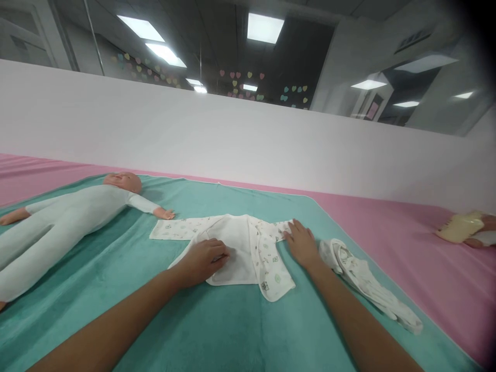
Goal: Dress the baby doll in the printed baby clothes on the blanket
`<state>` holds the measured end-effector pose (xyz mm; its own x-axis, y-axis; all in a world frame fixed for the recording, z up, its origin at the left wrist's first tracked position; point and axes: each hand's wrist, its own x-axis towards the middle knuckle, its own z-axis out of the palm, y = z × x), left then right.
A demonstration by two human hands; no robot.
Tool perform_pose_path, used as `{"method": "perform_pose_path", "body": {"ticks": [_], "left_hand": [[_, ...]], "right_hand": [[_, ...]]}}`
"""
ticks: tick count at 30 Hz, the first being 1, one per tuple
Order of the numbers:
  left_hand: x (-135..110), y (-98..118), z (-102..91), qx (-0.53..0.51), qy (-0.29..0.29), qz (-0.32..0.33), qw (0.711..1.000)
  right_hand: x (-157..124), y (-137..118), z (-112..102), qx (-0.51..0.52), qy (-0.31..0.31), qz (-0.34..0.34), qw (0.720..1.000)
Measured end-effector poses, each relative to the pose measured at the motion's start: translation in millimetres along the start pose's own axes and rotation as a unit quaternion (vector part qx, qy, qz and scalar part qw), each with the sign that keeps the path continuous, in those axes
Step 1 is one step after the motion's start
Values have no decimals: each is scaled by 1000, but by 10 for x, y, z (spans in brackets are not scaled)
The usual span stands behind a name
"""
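Note:
A small white printed baby shirt lies spread open on a teal blanket. My left hand rests on the shirt's left front panel, fingers curled and pinching the fabric edge. My right hand lies flat with fingers stretched out on the shirt's right sleeve. A baby doll in a pale one-piece suit lies on its back at the left of the blanket, one arm reaching toward the shirt.
White baby trousers lie crumpled just right of my right hand. The blanket covers a pink surface with a white wall behind. Another doll shows at the far right edge.

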<state>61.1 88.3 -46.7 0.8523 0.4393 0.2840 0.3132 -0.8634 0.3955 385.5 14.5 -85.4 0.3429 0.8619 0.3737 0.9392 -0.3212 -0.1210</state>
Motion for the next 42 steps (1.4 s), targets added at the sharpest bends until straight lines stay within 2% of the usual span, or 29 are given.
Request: {"method": "perform_pose_path", "body": {"ticks": [2, 4, 6, 7, 11, 17, 21, 24, 28, 32, 42], "left_hand": [[8, -7, 14, -3, 4, -2, 1000], [12, -22, 25, -6, 7, -7, 1000], [14, -35, 29, -3, 7, -11, 1000], [14, -38, 28, -2, 6, -12, 1000], [15, -31, 10, -6, -1, -17, 1000], [10, -31, -3, -14, -5, -28, 999], [6, -56, 14, -11, -2, -22, 1000], [5, -61, 15, -14, -5, -22, 1000], [3, -38, -2, -29, -7, -28, 999], [9, -28, -6, -36, -11, -36, 999], [33, -58, 10, -30, -12, -29, 999]], "right_hand": [[-22, -262, -10, 32, 26, -87, 995], [-1, -499, 4, 69, 11, -165, 984], [53, -648, 32, 100, -19, -207, 973], [83, -682, 48, 113, -33, -207, 971], [183, -587, 98, 137, -47, -119, 982], [323, -63, 123, 127, -24, 39, 991], [421, 306, 172, 131, 12, 168, 977], [481, 477, 202, 156, 14, 222, 962], [540, 571, 211, 184, 9, 244, 952], [558, 609, 211, 222, 10, 236, 946], [497, 680, 176, 357, 94, 199, 908]]}}
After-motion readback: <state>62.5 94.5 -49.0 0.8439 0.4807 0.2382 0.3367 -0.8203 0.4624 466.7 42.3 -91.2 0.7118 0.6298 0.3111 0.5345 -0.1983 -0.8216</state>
